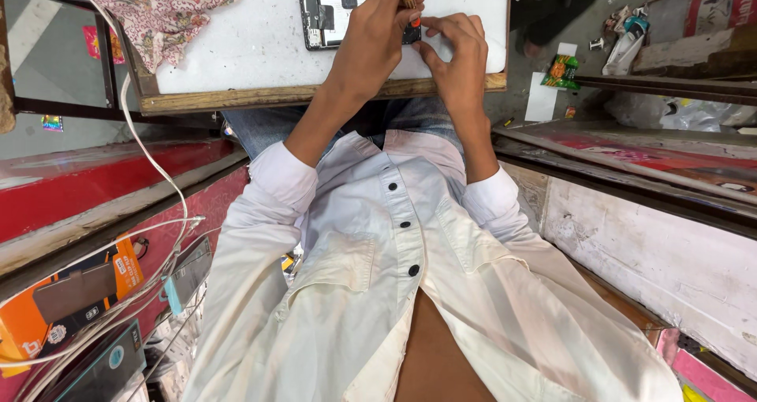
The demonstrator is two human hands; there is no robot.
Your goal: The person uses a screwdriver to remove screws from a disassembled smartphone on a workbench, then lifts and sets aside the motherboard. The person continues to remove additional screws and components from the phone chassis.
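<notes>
Cramped stall, seen from above: a small white work table (260, 47) with a worn wooden front edge, red counters either side, grey floor beyond.

Fingers first. The left hand (378, 35) has its fingertips bunched together around a screwdriver (411, 6) with an orange handle; the grip is closed tight on the handle, and the tool points down at the table. The tip itself is hidden behind the fingers. The right hand (456, 51) has its fingers curled and pressed close, fingertips meeting the lower end of the screwdriver and the corner of an opened phone (335, 17). Whether it pinches a small part there, I cannot tell.

The phone lies flat on the table top, near the far edge, back cover off, dark inner parts and a pale panel showing. Its right end is covered by both hands.

Outward: both forearms run down from the table to rolled cuffs of a white shirt (371, 276) with dark buttons, open at the bottom. Blue jeans show just under the table edge.

Surroundings: a flowered cloth (162, 7) lies over the table's left far corner. White cables (150, 157) hang along the left counter, above an orange box (47, 307). A green packet (561, 71) lies on the floor to the right.
</notes>
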